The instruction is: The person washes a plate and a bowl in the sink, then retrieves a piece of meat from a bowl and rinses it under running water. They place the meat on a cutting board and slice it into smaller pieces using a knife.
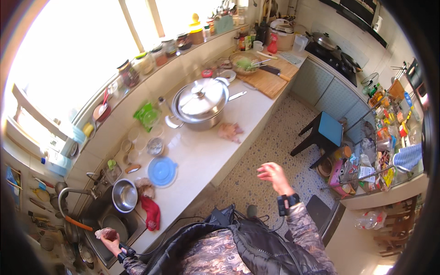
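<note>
My left hand (111,240) grips a piece of raw meat (108,233) over the sink (99,248), beside the orange end of the faucet hose (79,222). Raised over the floor, right of the counter, my right hand (274,176) holds nothing, its fingers apart. Another piece of raw meat (230,132) lies near the counter's edge, by a lidded steel pot (201,103). A steel bowl (124,196) stands at the sink's edge. Next to it are a brown cloth (145,189), a red cloth (150,211) and a blue plastic lid (162,172).
On the counter's far end lie a wooden cutting board (270,80) and a cleaver (271,70). Jars (129,74) line the windowsill. A stool with a blue seat (330,129) stands on the floor to the right, near a cluttered rack (388,137). Pans sit on the gas stove (333,62).
</note>
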Demonstrator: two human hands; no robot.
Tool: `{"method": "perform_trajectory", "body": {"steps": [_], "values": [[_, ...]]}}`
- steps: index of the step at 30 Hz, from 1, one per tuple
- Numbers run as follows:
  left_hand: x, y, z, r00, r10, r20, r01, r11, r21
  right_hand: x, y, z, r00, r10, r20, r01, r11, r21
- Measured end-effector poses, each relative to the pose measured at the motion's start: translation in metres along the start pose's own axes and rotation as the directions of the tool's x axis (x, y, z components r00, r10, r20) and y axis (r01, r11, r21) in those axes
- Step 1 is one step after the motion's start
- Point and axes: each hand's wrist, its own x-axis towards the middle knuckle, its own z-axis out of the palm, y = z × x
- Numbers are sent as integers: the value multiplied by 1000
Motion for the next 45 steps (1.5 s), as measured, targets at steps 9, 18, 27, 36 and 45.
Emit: {"method": "perform_trajectory", "body": {"steps": [9,18,27,36,45], "values": [[-225,-23,185,811,180,557,197,812,-550,62,-68,-236,978,-88,-189,85,996,-25],[-469,-136,534,461,-101,882,517,838,-175,235,-158,-209,950,-312,12,307,924,-227],[-553,-318,795,-93,-365,926,807,518,285,426,-249,-254,830,-531,168,442,444,-780],[-557,-488,925,177,-765,619,644,565,516,539,-285,-305,810,-477,342,369,-40,-929],[-563,-568,1020,526,-643,556,391,764,513,677,-301,-343,743,-137,655,658,-32,-753]]}}
